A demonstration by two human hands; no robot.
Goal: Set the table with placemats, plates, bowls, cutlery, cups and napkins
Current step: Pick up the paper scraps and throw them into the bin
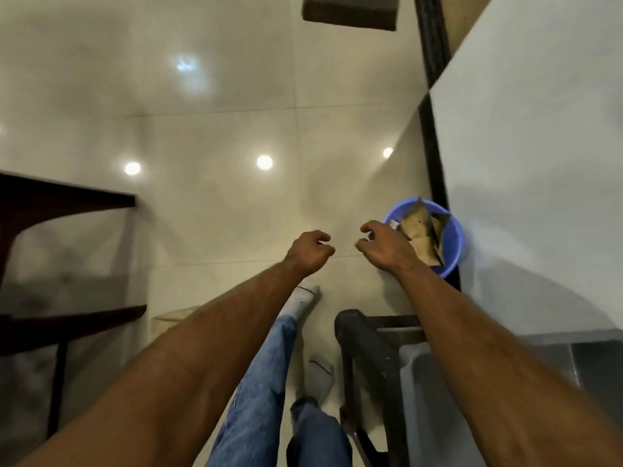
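Head view: we're looking down at the tiled floor (219,136), walking by the look of the socked feet, one ahead of the other. None of the tableware is in view: no placemats, plates, bowls, cutlery, cups or napkins, so we're likely between pickups. Dark table (64,197) edge sits at left, well apart from both hands. Blue bucket (455,237) with crumpled paper inside stands against the wall at right, probably a bin tucked out of the walkway. Left hand (308,252) and right hand (386,246) are both stretched forward at arm's length, near each other, fingers loosely curled, holding nothing. Right hand overlaps the bucket rim in frame; contact unclear with the blur, probably above it.
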